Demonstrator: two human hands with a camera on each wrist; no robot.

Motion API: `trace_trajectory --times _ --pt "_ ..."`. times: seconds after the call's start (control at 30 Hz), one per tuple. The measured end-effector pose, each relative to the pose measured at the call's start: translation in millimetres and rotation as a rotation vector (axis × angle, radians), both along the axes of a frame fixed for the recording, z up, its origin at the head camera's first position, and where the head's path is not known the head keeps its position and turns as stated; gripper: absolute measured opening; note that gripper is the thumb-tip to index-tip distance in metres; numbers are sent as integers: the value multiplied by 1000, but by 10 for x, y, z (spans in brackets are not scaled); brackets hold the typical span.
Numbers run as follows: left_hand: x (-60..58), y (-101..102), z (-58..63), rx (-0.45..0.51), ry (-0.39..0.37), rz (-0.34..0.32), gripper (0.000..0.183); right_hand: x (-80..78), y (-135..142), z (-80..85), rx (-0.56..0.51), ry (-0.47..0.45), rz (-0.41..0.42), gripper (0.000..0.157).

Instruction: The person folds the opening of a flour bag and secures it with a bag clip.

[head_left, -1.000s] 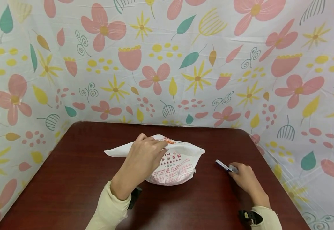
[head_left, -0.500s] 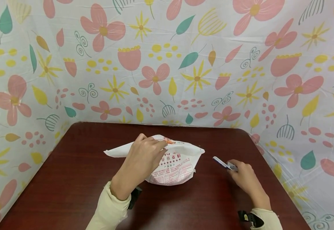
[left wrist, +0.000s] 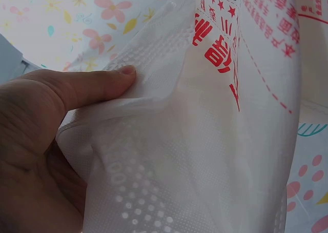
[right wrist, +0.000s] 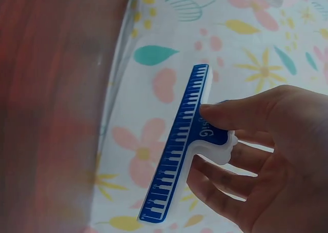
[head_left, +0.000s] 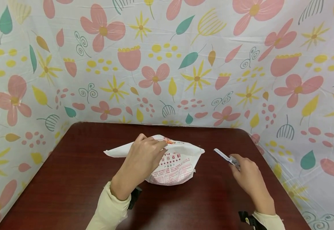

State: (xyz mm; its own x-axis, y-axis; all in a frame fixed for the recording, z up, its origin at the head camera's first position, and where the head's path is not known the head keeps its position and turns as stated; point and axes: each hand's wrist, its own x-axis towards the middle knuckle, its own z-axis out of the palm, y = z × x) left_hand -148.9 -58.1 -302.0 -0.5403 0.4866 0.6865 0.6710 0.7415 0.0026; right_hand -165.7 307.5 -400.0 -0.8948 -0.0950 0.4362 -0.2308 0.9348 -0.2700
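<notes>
My left hand [head_left: 145,158] grips the gathered top of a white flour bag [head_left: 175,172] with red print, which stands at the middle of the table. In the left wrist view the thumb [left wrist: 110,84] lies along the folded bag top [left wrist: 154,140], and the other fingers are hidden behind the plastic. To the right of the bag, my right hand [head_left: 250,175] pinches a long clip [head_left: 223,155] by its handle. The right wrist view shows that clip [right wrist: 177,151] with a blue piano-key face and white edges, its long bar pointing away from the fingers.
The dark red-brown table [head_left: 69,179] has rounded far corners. A white cloth [head_left: 155,108] printed with flowers and leaves hangs close behind it and along both sides. Dark straps circle both wrists by the cream sleeves [head_left: 106,207].
My right hand has moved slightly farther up the view, and the clip has turned so its blue face shows less. The left hand and the bag have stayed put.
</notes>
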Motion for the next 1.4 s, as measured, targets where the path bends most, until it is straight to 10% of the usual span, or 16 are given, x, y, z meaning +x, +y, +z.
trace_trajectory --times 0.77,1.4 --pt "-6 1 -7 -18 0 17 7 191 -303 407 -153 268 119 36" --pt "-14 -2 -19 -9 -7 12 8 227 -724 753 -242 107 547 45"
